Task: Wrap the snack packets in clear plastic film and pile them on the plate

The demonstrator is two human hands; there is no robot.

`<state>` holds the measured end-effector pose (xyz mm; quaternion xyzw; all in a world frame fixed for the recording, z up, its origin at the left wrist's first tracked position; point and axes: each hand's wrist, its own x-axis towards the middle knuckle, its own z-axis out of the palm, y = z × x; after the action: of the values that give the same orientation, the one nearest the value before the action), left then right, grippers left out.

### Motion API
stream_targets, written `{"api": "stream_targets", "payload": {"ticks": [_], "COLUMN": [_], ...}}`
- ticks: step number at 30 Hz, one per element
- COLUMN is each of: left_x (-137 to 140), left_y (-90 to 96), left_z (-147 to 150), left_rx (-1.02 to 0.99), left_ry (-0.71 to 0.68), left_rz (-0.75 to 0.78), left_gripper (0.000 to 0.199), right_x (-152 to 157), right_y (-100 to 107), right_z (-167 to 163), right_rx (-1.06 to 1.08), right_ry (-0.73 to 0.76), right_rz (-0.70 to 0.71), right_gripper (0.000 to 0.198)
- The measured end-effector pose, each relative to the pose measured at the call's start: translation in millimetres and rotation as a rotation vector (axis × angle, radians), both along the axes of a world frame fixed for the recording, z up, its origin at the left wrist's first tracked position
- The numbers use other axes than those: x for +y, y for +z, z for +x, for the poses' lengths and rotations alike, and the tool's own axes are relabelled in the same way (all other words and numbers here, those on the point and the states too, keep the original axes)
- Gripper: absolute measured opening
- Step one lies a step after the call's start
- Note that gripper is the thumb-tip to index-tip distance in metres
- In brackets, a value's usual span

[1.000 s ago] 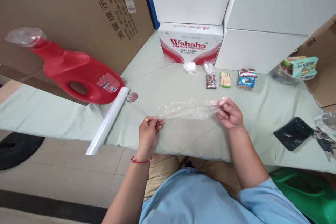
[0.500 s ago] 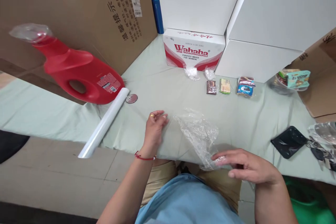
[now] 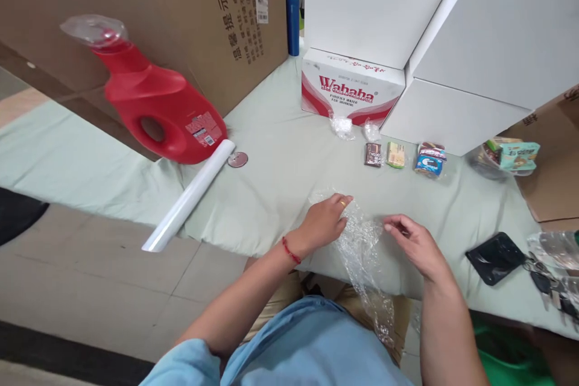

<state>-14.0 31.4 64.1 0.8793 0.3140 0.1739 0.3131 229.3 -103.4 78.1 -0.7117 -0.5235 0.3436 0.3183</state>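
A crumpled sheet of clear plastic film (image 3: 362, 253) lies over the front of the table, its lower end hanging down towards my lap. My left hand (image 3: 323, 220), with a ring and a red bracelet at the wrist, is over the film's upper left part. Its fingers are curved, with the thumb apart from them. At the film's right edge is my right hand (image 3: 414, 244), its thumb and forefinger brought together on the film. Behind the film sit a brown cocoa packet (image 3: 373, 155), a yellow-green packet (image 3: 395, 155) and a blue packet (image 3: 429, 165).
A red jug (image 3: 167, 111) stands at the left beside a white roll (image 3: 190, 196) and a round disc (image 3: 237, 159). Crumpled clear wrappers (image 3: 342, 126) lie before the Wahaba-style "Wahaha" carton (image 3: 353, 87). At right are a snack bowl (image 3: 491, 163), black pouch (image 3: 495, 257) and keys (image 3: 545, 286).
My left hand has moved right, onto the film. My right hand has moved up from the film's lower end to its right edge. The film's lower end now hangs further down.
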Motion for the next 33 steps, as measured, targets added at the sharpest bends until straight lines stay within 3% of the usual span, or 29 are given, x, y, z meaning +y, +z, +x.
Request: {"api": "stream_targets", "payload": {"ticks": [3, 6, 9, 12, 16, 19, 22, 24, 27, 30, 33], "left_x": [0.4, -0.4, -2.1, -6.1, -15.9, -23.6, -26.2, -23.0, -11.2, 5.5, 22.0], "left_y": [-15.1, -22.0, -15.3, -5.2, -8.5, -17.7, -13.7, -1.1, 19.1, 20.6, 0.6], "left_z": [5.4, -8.9, -39.6, -80.1, -136.2, -172.0, -192.8, -191.5, -161.1, -107.7, -60.5], "left_rx": [0.034, -0.132, -0.361, -0.439, -0.278, -0.053, -0.014, -0.076, -0.146, -0.116, 0.11], "left_ry": [-0.014, -0.019, -0.002, 0.016, 0.04, 0.032, 0.097, 0.224, 0.385, 0.25, 0.169], "left_rz": [-0.006, -0.043, -0.065, -0.022, 0.059, 0.063, 0.026, 0.017, 0.06, 0.089, 0.124], "left_gripper": [0.034, 0.023, 0.018, 0.015, 0.02, 0.032, 0.043, 0.037, 0.026, 0.034, 0.047], "right_x": [8.4, 17.5, 35.0, 61.4, 98.9, 120.1, 132.5, 136.7, 138.8, 137.3, 132.2], "right_y": [-27.0, -40.0, -38.4, -32.7, -30.7, -32.6, -35.8, -38.8, -44.4, -49.0, -51.5], "right_z": [-10.7, -20.0, -20.8, -16.3, -16.4, -23.4, -31.7, -36.0, -39.9, -39.4, -32.4], "right_rx": [-0.109, -0.106, 0.123, 0.488, 0.749, 0.741, 0.671, 0.617, 0.555, 0.532, 0.584], "right_ry": [-0.069, -0.01, -0.063, -0.132, -0.167, -0.174, -0.167, -0.158, -0.153, -0.157, -0.162], "right_rz": [0.025, 0.078, 0.171, 0.189, 0.122, 0.091, 0.112, 0.139, 0.173, 0.189, 0.213], "right_gripper": [0.052, 0.03, 0.027, 0.031, 0.037, 0.038, 0.037, 0.036, 0.036, 0.037, 0.045]}}
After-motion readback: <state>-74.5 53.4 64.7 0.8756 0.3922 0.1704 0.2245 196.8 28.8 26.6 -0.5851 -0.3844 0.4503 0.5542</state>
